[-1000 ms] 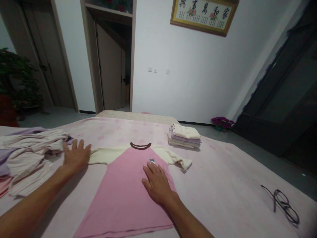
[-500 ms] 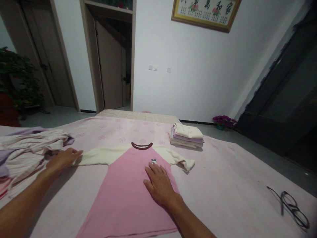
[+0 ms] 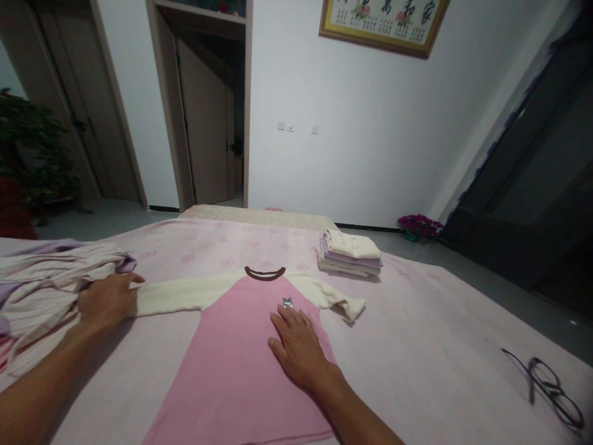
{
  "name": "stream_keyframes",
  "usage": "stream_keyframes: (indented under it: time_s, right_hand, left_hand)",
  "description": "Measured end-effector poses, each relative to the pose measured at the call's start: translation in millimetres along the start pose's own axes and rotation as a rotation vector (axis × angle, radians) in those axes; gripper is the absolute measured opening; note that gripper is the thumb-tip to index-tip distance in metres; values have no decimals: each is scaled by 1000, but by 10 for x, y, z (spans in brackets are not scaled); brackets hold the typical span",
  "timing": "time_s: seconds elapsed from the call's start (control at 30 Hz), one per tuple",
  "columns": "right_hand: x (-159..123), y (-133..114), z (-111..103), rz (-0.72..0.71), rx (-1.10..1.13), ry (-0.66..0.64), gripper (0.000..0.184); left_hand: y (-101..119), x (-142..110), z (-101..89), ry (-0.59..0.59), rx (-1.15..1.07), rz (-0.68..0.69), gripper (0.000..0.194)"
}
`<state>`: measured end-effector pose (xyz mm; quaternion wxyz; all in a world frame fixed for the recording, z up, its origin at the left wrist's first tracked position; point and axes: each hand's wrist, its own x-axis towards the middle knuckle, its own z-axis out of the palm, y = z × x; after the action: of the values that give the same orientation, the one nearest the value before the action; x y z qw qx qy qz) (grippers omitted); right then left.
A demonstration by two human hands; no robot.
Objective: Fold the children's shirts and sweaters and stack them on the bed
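While nothing is pinched, your right hand [image 3: 296,349] lies spread flat, fingers apart, on the pink body of the shirt [image 3: 231,383], just below the small badge [image 3: 288,303] under the collar [image 3: 265,272]. Your left hand [image 3: 107,303] rests open, fingers together and slightly curled, on the end of the cream sleeve [image 3: 171,298]; no pinch shows, though the cloth under the palm is hidden. The shirt lies flat between your hands, its sleeves out to either side.

Just past your left hand, almost against it, sits a loose heap [image 3: 37,290] of striped clothes. Ahead of your right hand and beyond the rumpled cuff [image 3: 347,309] is a folded stack [image 3: 349,253]. Well out to the right, glasses [image 3: 544,389] lie on the bedspread [image 3: 445,327].

Risks: a drag with your left hand could snag the heap and pull it over the sleeve. Uneven pressure between your hands could skew the shirt. A sweep of the far cuff could nudge the stack.
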<state>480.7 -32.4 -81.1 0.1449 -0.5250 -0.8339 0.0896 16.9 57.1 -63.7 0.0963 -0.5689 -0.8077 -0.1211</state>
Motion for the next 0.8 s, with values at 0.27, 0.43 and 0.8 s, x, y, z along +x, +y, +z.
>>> stream_keyframes:
  time_s: [0.27,0.43,0.8]
  right_hand:
    - [-3,3,0,0,13,6,52]
    - [-11,9,1,-1,17,10,52]
    - [-3,8,-5,-6,37,16,52]
  left_hand:
    - [1014,78,5,-90,-74,231,46]
    - [1437,246,191,-169,-67,296,35]
    - [1568,245,356,-85,-29,332,40]
